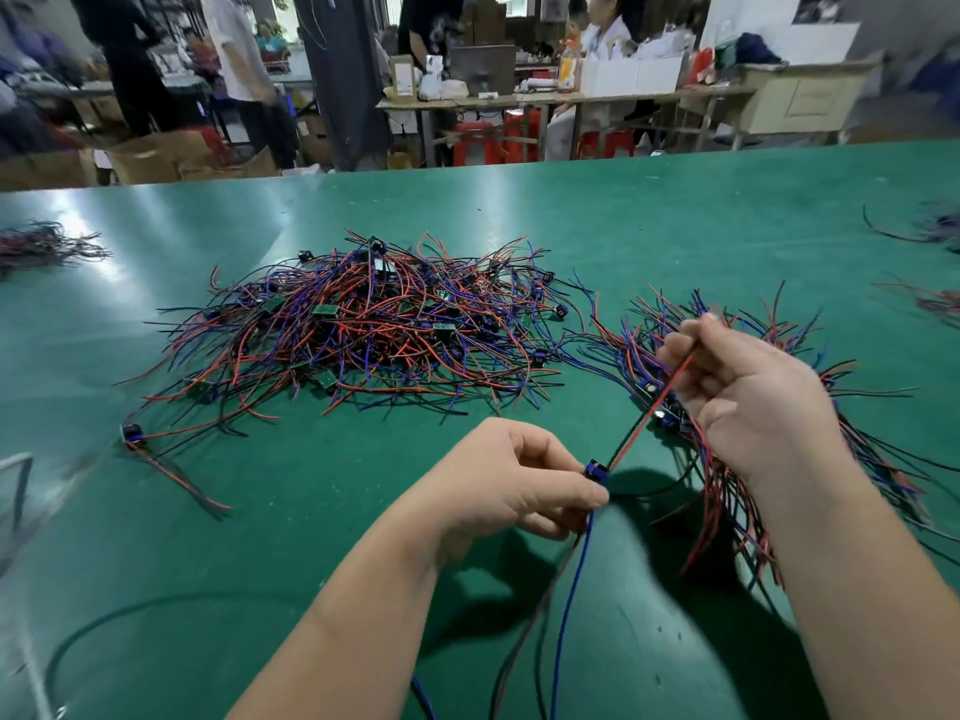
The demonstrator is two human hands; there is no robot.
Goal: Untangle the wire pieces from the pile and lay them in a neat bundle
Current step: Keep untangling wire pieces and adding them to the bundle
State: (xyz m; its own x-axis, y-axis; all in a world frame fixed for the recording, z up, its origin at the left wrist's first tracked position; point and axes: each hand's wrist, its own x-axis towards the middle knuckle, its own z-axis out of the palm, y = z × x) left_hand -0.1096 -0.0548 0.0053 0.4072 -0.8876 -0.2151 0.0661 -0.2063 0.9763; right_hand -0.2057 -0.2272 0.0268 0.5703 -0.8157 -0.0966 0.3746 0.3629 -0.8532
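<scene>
red, black and blue wire piece, held taut above the green table; left hand pinches its blue connector, blue lead hanging below; right hand pinches the red and black leads; tangled pile lies beyond the left hand; laid bundle beneath the right hand; cardboard boxes on the far floor, contents not discernible

A green table fills the near view. Past its far edge, cardboard boxes sit on the left and red stools in the middle. A far table carries white boxes.
</scene>
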